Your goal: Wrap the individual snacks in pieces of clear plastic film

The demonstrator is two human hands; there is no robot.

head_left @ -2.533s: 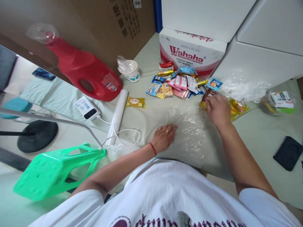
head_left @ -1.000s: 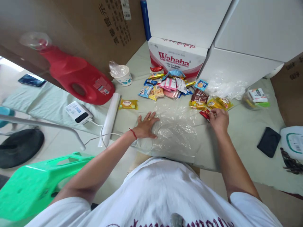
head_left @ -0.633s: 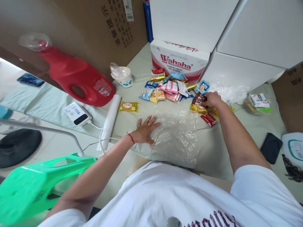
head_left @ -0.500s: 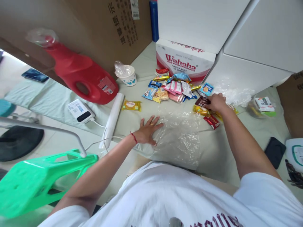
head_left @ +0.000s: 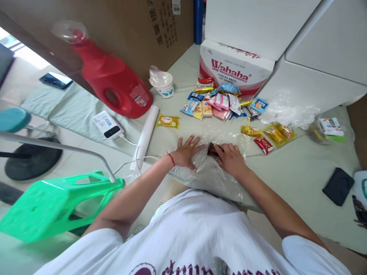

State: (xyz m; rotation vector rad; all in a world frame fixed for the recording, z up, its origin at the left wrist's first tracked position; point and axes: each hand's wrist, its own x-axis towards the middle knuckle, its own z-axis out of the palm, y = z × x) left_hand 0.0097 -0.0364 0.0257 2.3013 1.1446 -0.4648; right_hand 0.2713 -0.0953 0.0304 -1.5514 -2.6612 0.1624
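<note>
My left hand (head_left: 187, 153) lies flat with spread fingers on the left side of a clear plastic sheet or bag (head_left: 212, 173) at the table's near edge. Over the same plastic, my right hand (head_left: 231, 158) grips a dark brown snack packet (head_left: 213, 150); its fingers partly cover the packet. Beyond my hands is a pile of wrapped snacks (head_left: 219, 102) in pink, blue, yellow and white. To the right lie yellow packets (head_left: 279, 133) and a red packet (head_left: 263, 145). One yellow packet (head_left: 168, 121) sits apart on the left.
A Wahaha carton (head_left: 236, 70) stands behind the pile. At left are a red jug (head_left: 114, 82), a paper cup (head_left: 165, 89), a white roll (head_left: 145, 137) and a cabled power bank (head_left: 107, 126). Crumpled plastic (head_left: 292, 110) and a dark pouch (head_left: 338, 186) are on the right.
My right hand has moved left and nearer to me, carrying the brown packet from beside the snack pile onto the clear plastic. My left hand stays spread on the plastic. The view has shifted slightly.
</note>
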